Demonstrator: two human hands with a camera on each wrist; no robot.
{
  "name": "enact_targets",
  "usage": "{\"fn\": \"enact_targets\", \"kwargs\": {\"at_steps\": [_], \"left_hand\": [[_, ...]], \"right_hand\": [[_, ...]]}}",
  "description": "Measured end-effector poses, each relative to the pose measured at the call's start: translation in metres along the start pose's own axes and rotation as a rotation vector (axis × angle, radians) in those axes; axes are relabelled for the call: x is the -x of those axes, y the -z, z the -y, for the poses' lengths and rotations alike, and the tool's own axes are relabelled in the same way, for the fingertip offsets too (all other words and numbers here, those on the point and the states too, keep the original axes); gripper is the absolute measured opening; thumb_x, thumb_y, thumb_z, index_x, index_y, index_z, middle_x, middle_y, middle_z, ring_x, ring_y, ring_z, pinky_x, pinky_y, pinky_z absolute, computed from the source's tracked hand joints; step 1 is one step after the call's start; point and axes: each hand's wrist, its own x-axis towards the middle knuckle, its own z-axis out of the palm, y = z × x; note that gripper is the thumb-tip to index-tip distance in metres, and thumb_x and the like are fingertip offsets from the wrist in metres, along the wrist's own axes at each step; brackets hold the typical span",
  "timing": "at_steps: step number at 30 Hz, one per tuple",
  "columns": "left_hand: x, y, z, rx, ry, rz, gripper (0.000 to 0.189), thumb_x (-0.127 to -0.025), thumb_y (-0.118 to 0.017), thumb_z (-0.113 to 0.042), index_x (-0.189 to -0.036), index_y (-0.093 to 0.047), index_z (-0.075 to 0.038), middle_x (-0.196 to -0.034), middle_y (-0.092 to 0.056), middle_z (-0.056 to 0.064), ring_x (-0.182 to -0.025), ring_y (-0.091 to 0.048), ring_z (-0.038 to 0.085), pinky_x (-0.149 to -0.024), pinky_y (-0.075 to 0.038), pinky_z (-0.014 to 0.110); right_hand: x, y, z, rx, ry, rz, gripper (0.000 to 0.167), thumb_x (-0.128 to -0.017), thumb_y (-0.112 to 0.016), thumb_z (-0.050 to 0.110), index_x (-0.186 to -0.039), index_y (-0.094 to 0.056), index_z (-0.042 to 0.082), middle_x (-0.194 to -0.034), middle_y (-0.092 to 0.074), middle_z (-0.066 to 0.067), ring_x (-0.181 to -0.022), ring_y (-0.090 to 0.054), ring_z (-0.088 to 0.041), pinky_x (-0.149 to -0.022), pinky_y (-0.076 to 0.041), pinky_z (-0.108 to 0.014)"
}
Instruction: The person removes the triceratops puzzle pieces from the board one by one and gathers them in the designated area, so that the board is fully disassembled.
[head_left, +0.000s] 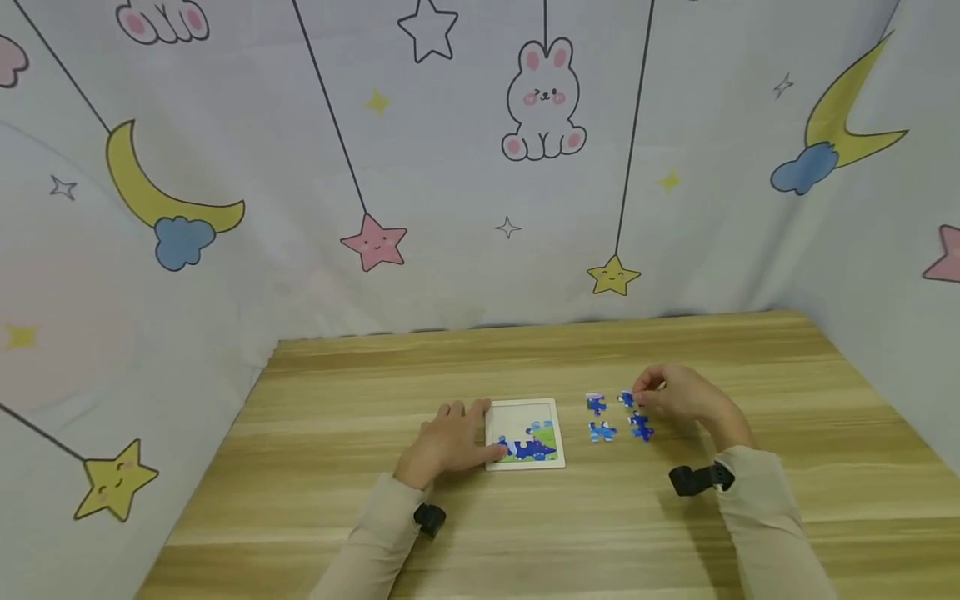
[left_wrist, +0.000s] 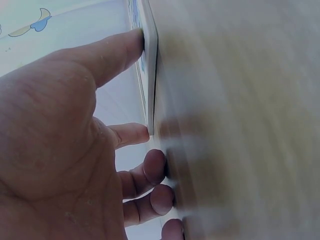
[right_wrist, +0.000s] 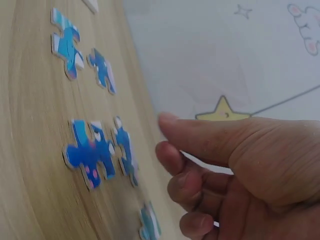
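Observation:
A square white-framed puzzle tray (head_left: 526, 402) lies on the table, its lower part filled with blue and green pieces. My left hand (head_left: 453, 440) is spread along the tray's left side; its thumb rests on the lower left and a fingertip touches the upper left corner. In the left wrist view the thumb (left_wrist: 112, 55) lies against the tray's edge (left_wrist: 151, 75). My right hand (head_left: 686, 393) hovers over loose puzzle pieces, fingers loosely bent, close to a small blue piece (head_left: 626, 399). In the right wrist view nothing shows between the thumb and fingers, near a dark blue piece (right_wrist: 90, 152).
Right of the tray lie more loose pieces, among them a light blue one (head_left: 602, 432) and a blue-and-pink one (head_left: 596, 404). The wooden table (head_left: 375, 367) meets a printed curtain (head_left: 450, 292) behind. Black wrist straps (head_left: 701, 479) sit over both sleeves.

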Motion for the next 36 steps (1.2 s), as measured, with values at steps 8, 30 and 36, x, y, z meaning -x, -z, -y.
{"fn": "enact_targets", "kwargs": {"at_steps": [8,30,36], "left_hand": [[0.002,0.003,-0.002,-0.005,0.009,0.013,0.079,-0.089,-0.068,-0.057,-0.151,-0.041,-0.015,-0.131,-0.053,0.022,-0.119,-0.049,0.037,-0.084,-0.045,0.061],[-0.001,0.003,-0.003,-0.032,0.029,0.027,0.081,-0.088,-0.067,-0.060,-0.152,-0.040,-0.017,-0.128,-0.054,0.021,-0.116,-0.051,0.037,-0.085,-0.047,0.062],[-0.001,0.002,-0.003,-0.045,0.033,0.031,0.081,-0.088,-0.067,-0.060,-0.153,-0.040,-0.018,-0.126,-0.054,0.020,-0.115,-0.051,0.036,-0.084,-0.047,0.061]], "right_hand": [[-0.010,-0.018,0.024,-0.019,0.051,0.016,0.020,-0.102,-0.060,0.015,-0.099,-0.071,0.000,-0.088,-0.063,-0.007,-0.078,-0.050,-0.019,-0.068,-0.043,-0.034],[-0.028,-0.100,0.064,-0.030,0.212,0.174,0.034,-0.089,-0.077,0.011,-0.120,-0.064,0.007,-0.065,-0.044,0.003,-0.056,-0.039,-0.011,-0.053,-0.032,-0.025],[-0.028,-0.104,0.067,-0.023,0.203,0.181,0.030,-0.090,-0.075,0.010,-0.115,-0.059,0.011,-0.064,-0.040,0.003,-0.055,-0.035,-0.011,-0.054,-0.028,-0.025]]}}
